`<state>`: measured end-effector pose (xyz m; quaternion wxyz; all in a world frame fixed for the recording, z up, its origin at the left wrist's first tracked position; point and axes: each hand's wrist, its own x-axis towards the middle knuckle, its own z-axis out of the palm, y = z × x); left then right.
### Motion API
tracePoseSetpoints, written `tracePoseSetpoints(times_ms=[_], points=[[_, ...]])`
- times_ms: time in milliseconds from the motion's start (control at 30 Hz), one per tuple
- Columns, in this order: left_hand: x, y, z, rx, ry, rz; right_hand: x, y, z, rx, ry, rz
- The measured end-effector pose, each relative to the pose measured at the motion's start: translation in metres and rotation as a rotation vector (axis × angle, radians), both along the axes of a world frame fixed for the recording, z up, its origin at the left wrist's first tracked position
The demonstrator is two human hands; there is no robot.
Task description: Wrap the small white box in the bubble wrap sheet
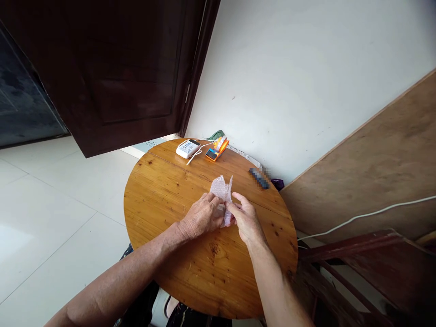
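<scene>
Between my two hands is a crumpled piece of bubble wrap (220, 185), held just above the middle of the round wooden table. My left hand (203, 212) grips its left side with the fingers curled over it. On the right side my right hand (242, 214) pinches the wrap between thumb and fingers, with the index finger raised a little. The upper edge of the wrap stands up in two loose flaps. Whether anything lies inside the wrap is hidden by my fingers.
At the far edge of the wooden table (153, 190) lie a white device (188, 148) with a cable and an orange tape dispenser (217, 150) with a roll of clear tape. A dark, pixelated object (259, 178) sits at the right. A brown door (129, 68) and white wall stand behind.
</scene>
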<state>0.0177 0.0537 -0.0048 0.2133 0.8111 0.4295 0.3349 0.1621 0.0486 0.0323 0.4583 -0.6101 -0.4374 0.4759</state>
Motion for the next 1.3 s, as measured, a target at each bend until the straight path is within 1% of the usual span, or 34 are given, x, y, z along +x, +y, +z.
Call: tracePoseSetpoints(times_ms=[133,200,267,333,433,500,733,833,933,1033,1167,1300], points=[[-0.003,-0.001,0.001,-0.059,-0.132,-0.027,0.001,-0.004,0.008,-0.04,0.008,0.036],[-0.005,-0.001,0.001,-0.115,-0.209,-0.034,0.001,-0.008,0.01,-0.054,0.029,0.063],[-0.005,-0.002,0.0,-0.202,-0.289,-0.01,0.002,-0.012,0.01,-0.048,0.027,0.106],[-0.003,-0.002,0.0,-0.254,-0.326,0.036,0.004,-0.015,0.008,-0.019,0.0,0.146],[0.001,-0.002,0.0,-0.223,-0.293,0.092,0.009,-0.016,0.004,0.025,-0.054,0.181],[0.004,-0.002,-0.002,-0.203,-0.277,0.104,0.012,-0.014,0.002,0.042,-0.068,0.181],[0.008,0.001,-0.012,-0.133,-0.291,0.1,0.025,0.005,-0.002,0.061,-0.042,0.074],[0.01,0.001,-0.014,-0.126,-0.297,0.121,0.031,0.01,-0.003,0.094,-0.021,0.064],[0.009,0.0,-0.015,-0.115,-0.306,0.099,0.038,0.009,-0.004,0.129,-0.031,0.037],[0.006,-0.002,-0.015,-0.109,-0.324,0.061,0.041,0.004,-0.008,0.096,-0.073,0.008],[0.004,-0.004,-0.014,-0.11,-0.366,0.044,0.036,-0.002,-0.017,0.039,-0.086,0.08],[0.001,-0.003,-0.014,-0.124,-0.383,0.027,0.027,-0.006,-0.025,0.144,-0.113,0.134]])
